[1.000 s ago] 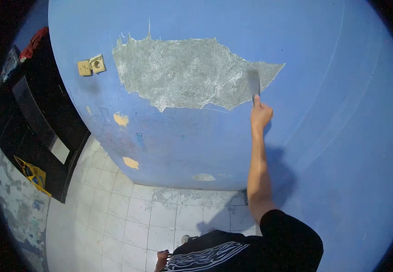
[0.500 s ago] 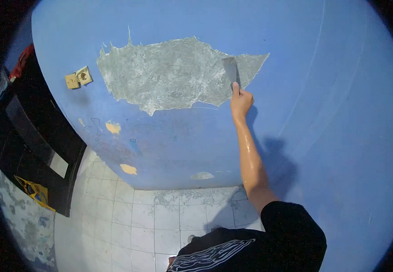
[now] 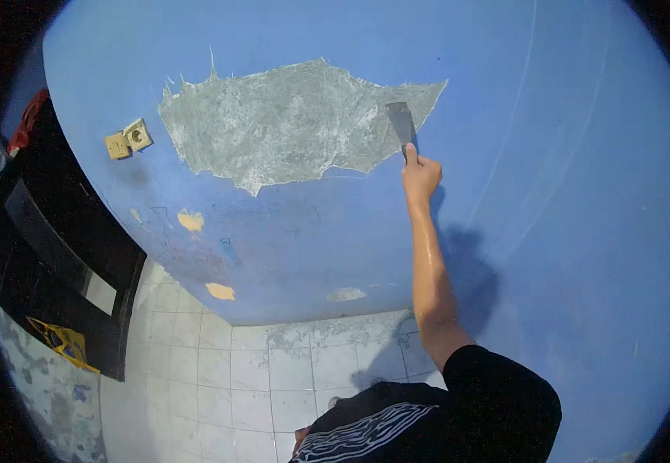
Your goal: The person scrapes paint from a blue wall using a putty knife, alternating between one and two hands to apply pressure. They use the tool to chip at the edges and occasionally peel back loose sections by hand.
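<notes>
Blue paint covers the big wall (image 3: 582,193), and a large gray patch (image 3: 273,123) sits high up on it where the paint is gone. Its edge is jagged all around. One thin spike sticks up near the top left, and the right end comes to a sharp point. White tiles make the floor (image 3: 215,370), with gray dust along the bottom of the wall.

Up on the wall, the right hand (image 3: 423,179) is closed around the handle of a scraper (image 3: 401,121), with the thumb pointing up toward the blade. The flat blade is over the right part of the gray patch, just left of the pointy end. Its wide edge is at the top and tips a little to the left. I cannot tell if that edge touches the wall.

Lots of gray patch spreads out to the left of the blade. Wide blue wall lies to the right of the hand, and more blue is above the patch. Far past the left edge of the patch are a yellowish switch (image 3: 118,146) and socket (image 3: 136,136).

Only a small bit of the left hand (image 3: 300,437) peeks out low down beside the black shirt (image 3: 497,393). I cannot tell if its fingers are spread or closed.
</notes>
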Tool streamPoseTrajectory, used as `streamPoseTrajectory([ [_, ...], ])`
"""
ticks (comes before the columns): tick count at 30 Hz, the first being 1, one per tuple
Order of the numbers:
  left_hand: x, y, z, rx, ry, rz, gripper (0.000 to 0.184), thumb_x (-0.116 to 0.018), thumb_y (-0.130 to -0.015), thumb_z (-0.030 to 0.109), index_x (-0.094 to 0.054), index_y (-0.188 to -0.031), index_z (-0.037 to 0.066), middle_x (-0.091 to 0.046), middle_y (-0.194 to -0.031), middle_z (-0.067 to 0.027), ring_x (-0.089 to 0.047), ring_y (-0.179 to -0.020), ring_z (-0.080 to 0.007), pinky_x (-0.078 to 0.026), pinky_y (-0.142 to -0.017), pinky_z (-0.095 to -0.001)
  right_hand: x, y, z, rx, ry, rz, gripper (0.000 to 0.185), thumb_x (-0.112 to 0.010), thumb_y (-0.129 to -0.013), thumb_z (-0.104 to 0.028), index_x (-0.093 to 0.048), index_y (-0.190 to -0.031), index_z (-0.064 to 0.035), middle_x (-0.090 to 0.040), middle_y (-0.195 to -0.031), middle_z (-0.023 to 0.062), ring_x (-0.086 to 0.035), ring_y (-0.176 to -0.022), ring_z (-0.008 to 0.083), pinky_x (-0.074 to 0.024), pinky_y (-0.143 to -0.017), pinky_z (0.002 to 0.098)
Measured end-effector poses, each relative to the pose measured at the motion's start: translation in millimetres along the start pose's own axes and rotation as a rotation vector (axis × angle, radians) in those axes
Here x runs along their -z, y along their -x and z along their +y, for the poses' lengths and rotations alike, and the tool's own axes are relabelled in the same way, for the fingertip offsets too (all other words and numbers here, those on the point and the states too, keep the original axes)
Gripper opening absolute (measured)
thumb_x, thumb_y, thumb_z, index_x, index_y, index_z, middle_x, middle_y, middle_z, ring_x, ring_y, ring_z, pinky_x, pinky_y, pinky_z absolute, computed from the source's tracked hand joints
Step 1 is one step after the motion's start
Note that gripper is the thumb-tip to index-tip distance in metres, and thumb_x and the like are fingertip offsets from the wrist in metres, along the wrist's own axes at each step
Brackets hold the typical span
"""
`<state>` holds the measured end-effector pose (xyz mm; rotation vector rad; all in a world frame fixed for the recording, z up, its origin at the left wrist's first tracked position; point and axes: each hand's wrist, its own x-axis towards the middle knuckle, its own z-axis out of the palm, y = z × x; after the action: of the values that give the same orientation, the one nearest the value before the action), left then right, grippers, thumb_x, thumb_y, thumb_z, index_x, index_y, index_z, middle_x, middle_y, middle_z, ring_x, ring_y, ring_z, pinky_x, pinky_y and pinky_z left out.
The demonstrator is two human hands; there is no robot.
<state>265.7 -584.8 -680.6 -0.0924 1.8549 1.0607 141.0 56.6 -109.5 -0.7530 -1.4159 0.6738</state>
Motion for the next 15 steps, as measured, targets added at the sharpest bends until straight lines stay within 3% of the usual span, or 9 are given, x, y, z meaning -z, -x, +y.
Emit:
streamPoseTrajectory([
  [6,14,3,3,0.014,-0.010,0.008,0.025,-0.068,-0.083,0.031,-0.071,-0.086,0.007,-0.066,-0.065,-0.0126,-0.061,-0.055,-0.0250,-0.049,-0.057,-0.0401,-20,-31,-27,-0.005,0.034,0.051,0.057,-0.063,-0.088,-0.039,-0.056,-0.053,0.0060,-0.050,-0.047,0.0181,-0.049,-0.044,0.0352,-0.0385,-0.054,0.0469],
  [8,20,1,5,0.019,0.008,0.011,0.024,-0.067,-0.083,0.031,-0.071,-0.086,0.007,-0.066,-0.065,-0.0127,-0.061,-0.056,-0.0247,-0.050,-0.058,-0.0399,-9,-23,-27,-0.005,-0.035,-0.060,0.054,-0.064,-0.089,-0.037,-0.059,-0.055,0.0051,-0.054,-0.048,0.0167,-0.054,-0.046,0.0340,-0.0405,-0.054,0.0463],
  [11,32,1,7,0.038,0.045,0.015,0.024,-0.067,-0.084,0.029,-0.071,-0.086,0.006,-0.066,-0.065,-0.0128,-0.061,-0.056,-0.0242,-0.050,-0.058,-0.0395,16,5,-23,-0.062,0.019,-0.080,0.053,-0.064,-0.089,-0.037,-0.060,-0.057,0.0052,-0.052,-0.048,0.0175,-0.052,-0.046,0.0338,-0.0395,-0.053,0.0459],
  [15,35,-7,23,0.050,0.095,0.022,0.023,-0.067,-0.084,0.028,-0.071,-0.086,0.005,-0.066,-0.065,-0.0129,-0.061,-0.057,-0.0236,-0.050,-0.060,-0.0391,-19,-11,-18,-0.053,-0.023,-0.054,0.054,-0.065,-0.088,-0.038,-0.059,-0.058,0.0054,-0.051,-0.047,0.0177,-0.050,-0.043,0.0324,-0.0385,-0.052,0.0451],
])
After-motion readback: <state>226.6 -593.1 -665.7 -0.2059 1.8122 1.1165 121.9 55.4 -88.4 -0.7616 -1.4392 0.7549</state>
